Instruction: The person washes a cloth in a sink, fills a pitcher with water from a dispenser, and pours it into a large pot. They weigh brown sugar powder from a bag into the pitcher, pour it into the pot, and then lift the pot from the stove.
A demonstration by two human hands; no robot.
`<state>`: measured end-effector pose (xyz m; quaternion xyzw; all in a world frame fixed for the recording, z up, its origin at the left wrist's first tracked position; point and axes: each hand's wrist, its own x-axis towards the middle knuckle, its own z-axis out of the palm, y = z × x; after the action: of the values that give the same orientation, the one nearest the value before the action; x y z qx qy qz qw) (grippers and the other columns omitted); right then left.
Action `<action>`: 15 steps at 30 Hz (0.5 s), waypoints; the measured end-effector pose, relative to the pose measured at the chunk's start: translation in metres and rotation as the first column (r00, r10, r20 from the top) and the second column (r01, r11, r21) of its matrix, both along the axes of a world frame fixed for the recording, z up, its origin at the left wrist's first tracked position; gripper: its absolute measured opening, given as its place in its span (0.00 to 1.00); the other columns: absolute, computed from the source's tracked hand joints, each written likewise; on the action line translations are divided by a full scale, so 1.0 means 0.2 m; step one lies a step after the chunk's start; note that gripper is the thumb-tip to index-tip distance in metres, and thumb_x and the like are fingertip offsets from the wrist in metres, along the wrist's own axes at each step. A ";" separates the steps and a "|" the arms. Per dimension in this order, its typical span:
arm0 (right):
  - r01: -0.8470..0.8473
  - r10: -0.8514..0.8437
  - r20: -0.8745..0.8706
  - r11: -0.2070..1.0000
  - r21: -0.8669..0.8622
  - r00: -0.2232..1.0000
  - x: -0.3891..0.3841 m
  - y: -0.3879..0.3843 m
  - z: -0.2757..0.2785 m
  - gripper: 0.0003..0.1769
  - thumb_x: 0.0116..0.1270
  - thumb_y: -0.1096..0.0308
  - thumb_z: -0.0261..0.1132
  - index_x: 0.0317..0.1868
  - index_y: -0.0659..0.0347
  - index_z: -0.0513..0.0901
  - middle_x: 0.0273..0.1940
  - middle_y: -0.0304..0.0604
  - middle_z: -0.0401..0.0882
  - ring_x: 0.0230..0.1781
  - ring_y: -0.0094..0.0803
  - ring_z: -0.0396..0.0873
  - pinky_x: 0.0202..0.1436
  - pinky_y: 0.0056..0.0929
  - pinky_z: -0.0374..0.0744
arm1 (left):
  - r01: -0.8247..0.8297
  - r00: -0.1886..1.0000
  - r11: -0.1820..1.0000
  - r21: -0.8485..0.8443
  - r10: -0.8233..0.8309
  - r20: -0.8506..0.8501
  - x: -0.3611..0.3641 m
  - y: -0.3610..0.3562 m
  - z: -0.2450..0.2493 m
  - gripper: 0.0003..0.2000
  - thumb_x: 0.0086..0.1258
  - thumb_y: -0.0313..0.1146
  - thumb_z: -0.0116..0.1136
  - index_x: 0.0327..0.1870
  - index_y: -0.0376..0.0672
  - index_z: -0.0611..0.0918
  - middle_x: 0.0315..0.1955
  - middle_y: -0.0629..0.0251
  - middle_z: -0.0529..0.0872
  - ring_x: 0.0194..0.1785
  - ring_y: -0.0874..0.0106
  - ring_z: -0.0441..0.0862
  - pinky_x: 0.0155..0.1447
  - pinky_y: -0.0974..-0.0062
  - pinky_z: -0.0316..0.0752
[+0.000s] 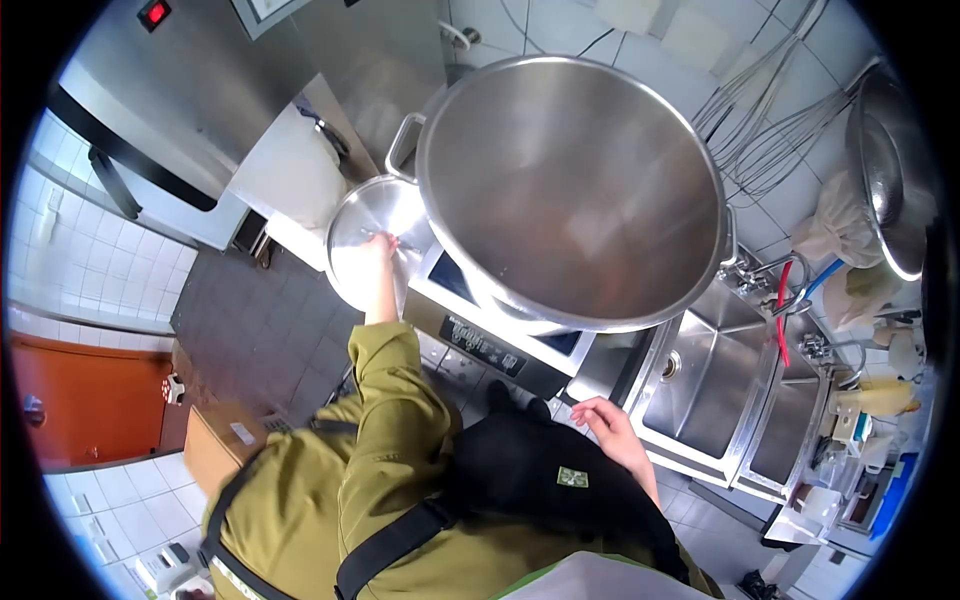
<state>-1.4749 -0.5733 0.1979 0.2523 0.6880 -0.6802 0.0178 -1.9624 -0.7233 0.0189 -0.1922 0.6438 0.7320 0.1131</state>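
A large round steel pot [570, 190] stands on the induction cooker [490, 340], its open mouth facing me and only brownish marks visible on its inner wall. To its left is a round, shiny pot lid [350, 230]. My left hand [379, 252] reaches out to the lid's middle, with the fingers closed on its handle. Close to the front of my black apron [530, 460], my right hand [612, 432] hangs with loosely curled fingers apart, holding nothing.
A double steel sink [695, 400] with faucets and a red hose [783, 315] lies to the right. Wire whisks [765, 130] hang on the tiled wall, near a big steel bowl [880, 170]. A cardboard box [220, 440] stands on the floor at left.
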 end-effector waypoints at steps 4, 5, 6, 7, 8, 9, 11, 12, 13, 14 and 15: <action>0.000 0.000 -0.002 1.000 -0.013 1.000 0.07 0.04 0.03 0.09 0.67 0.69 0.51 0.43 0.64 0.74 0.35 0.39 0.77 0.36 0.23 0.75 0.42 0.21 0.73 | 0.092 0.993 0.962 -0.256 -0.106 -0.041 0.05 -0.09 0.10 0.14 0.60 0.27 0.45 0.38 0.22 0.74 0.28 0.49 0.80 0.24 0.68 0.80 0.32 0.81 0.78; 0.001 -0.002 -0.004 1.000 -0.011 1.000 0.09 0.06 0.02 0.09 0.67 0.70 0.51 0.43 0.64 0.74 0.35 0.39 0.77 0.36 0.23 0.75 0.43 0.21 0.73 | 0.105 0.991 0.930 -0.352 -0.128 -0.042 0.06 -0.13 0.13 0.14 0.60 0.29 0.45 0.39 0.25 0.75 0.28 0.51 0.80 0.24 0.69 0.80 0.29 0.79 0.76; 0.001 -0.001 -0.012 1.000 -0.007 1.000 0.12 0.07 0.01 0.09 0.67 0.70 0.51 0.43 0.64 0.74 0.35 0.39 0.77 0.37 0.23 0.75 0.43 0.21 0.73 | -0.049 0.992 0.956 -0.288 0.013 -0.126 0.05 -0.16 0.08 0.14 0.59 0.31 0.47 0.41 0.29 0.75 0.28 0.53 0.81 0.25 0.70 0.79 0.27 0.78 0.74; 0.008 -0.008 -0.013 1.000 -0.017 1.000 0.15 0.09 0.01 0.09 0.67 0.70 0.51 0.43 0.64 0.74 0.35 0.39 0.77 0.37 0.23 0.75 0.43 0.21 0.73 | -0.139 0.964 0.906 -0.400 0.032 -0.263 0.07 -0.19 0.10 0.15 0.57 0.32 0.50 0.42 0.31 0.75 0.28 0.56 0.81 0.26 0.71 0.78 0.29 0.77 0.73; 0.014 -0.014 -0.018 1.000 -0.024 1.000 0.19 0.11 0.00 0.09 0.67 0.70 0.51 0.43 0.64 0.74 0.35 0.39 0.77 0.37 0.24 0.75 0.43 0.21 0.73 | -0.229 0.935 0.885 -0.405 0.085 -0.345 0.10 -0.21 0.12 0.15 0.56 0.33 0.52 0.43 0.33 0.75 0.27 0.58 0.80 0.28 0.70 0.78 0.31 0.74 0.73; 0.020 -0.021 -0.022 0.999 -0.031 1.000 0.23 0.13 0.00 0.08 0.67 0.71 0.51 0.43 0.64 0.74 0.35 0.39 0.77 0.37 0.24 0.75 0.43 0.21 0.73 | -0.285 0.913 0.825 -0.488 0.079 -0.400 0.12 -0.24 0.17 0.15 0.55 0.31 0.53 0.44 0.34 0.75 0.27 0.58 0.80 0.28 0.69 0.78 0.32 0.75 0.73; 0.003 -0.004 -0.052 0.999 -0.037 0.999 0.32 0.18 0.02 0.09 0.67 0.71 0.51 0.43 0.64 0.73 0.36 0.40 0.76 0.37 0.24 0.75 0.44 0.22 0.73 | -0.395 0.814 0.855 -0.336 0.156 -0.560 0.25 -0.23 0.35 0.12 0.56 0.26 0.51 0.41 0.31 0.74 0.26 0.57 0.80 0.27 0.72 0.78 0.32 0.79 0.73; -0.004 0.000 -0.074 0.999 -0.052 0.997 0.36 0.21 0.02 0.09 0.67 0.71 0.51 0.44 0.64 0.73 0.36 0.40 0.76 0.37 0.23 0.75 0.44 0.22 0.73 | -0.424 0.724 0.892 -0.154 0.232 -0.649 0.40 -0.20 0.50 0.10 0.59 0.26 0.52 0.41 0.31 0.73 0.26 0.57 0.80 0.28 0.73 0.79 0.32 0.79 0.74; 0.001 -0.007 -0.097 0.998 -0.059 0.995 0.42 0.26 0.02 0.09 0.67 0.70 0.51 0.44 0.64 0.73 0.36 0.40 0.76 0.37 0.23 0.75 0.44 0.22 0.73 | -0.432 0.637 0.894 -0.119 0.209 -0.742 0.49 -0.20 0.56 0.08 0.61 0.26 0.53 0.39 0.32 0.75 0.27 0.59 0.80 0.29 0.73 0.79 0.32 0.78 0.75; -0.039 0.035 -0.108 0.999 -0.033 0.994 0.48 0.32 -0.01 0.10 0.67 0.70 0.51 0.46 0.63 0.72 0.37 0.40 0.76 0.37 0.23 0.74 0.43 0.23 0.73 | -0.467 0.619 0.857 -0.217 0.141 -0.773 0.64 -0.18 0.70 0.07 0.62 0.27 0.53 0.37 0.32 0.76 0.27 0.61 0.80 0.29 0.74 0.78 0.34 0.77 0.75; -0.057 0.050 -0.162 0.998 -0.039 0.985 0.56 0.39 -0.05 0.11 0.67 0.70 0.51 0.48 0.62 0.71 0.37 0.39 0.75 0.36 0.23 0.74 0.42 0.22 0.73 | -0.399 0.612 0.917 -0.021 0.249 -0.750 0.76 -0.14 0.76 0.07 0.63 0.28 0.54 0.37 0.33 0.78 0.27 0.64 0.80 0.31 0.75 0.77 0.37 0.79 0.75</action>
<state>-1.3634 -0.4962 0.1870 0.1774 0.6789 -0.7123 -0.0140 -1.8114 -0.7521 0.1706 -0.0054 0.6538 0.6910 -0.3082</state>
